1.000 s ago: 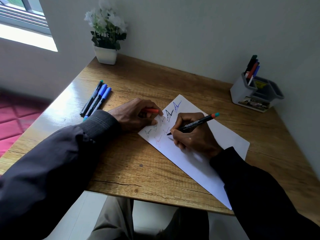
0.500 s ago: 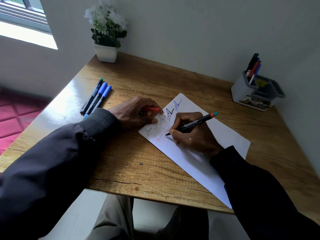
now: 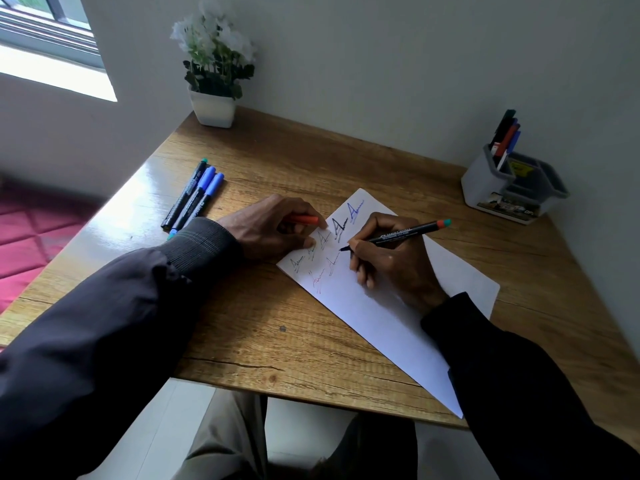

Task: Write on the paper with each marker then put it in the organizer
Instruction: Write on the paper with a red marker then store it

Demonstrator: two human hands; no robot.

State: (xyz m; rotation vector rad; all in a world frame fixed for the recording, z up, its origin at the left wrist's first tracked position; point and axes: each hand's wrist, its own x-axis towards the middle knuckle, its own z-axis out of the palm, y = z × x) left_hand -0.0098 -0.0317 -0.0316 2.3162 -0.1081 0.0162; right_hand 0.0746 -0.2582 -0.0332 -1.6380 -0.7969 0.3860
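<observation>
A white sheet of paper [image 3: 384, 317] lies on the wooden table, with several scribbles in black, blue and red near its far left end. My right hand [image 3: 391, 261] grips a black marker [image 3: 398, 235] with an orange and teal end; its tip touches the paper. My left hand [image 3: 273, 226] rests on the paper's left corner and holds the marker's orange cap [image 3: 304, 220]. Three capped markers [image 3: 192, 197] lie side by side at the table's left. The grey organizer [image 3: 509, 188] stands at the far right with several markers [image 3: 505, 133] upright in it.
A white pot with white flowers [image 3: 213, 74] stands at the table's far left corner against the wall. The table's near edge [image 3: 311, 393] runs just above my knees. A wall closes off the right side behind the organizer.
My right hand has shifted the marker's tip a little up and right along the paper. The left hand holds still on the paper's corner.
</observation>
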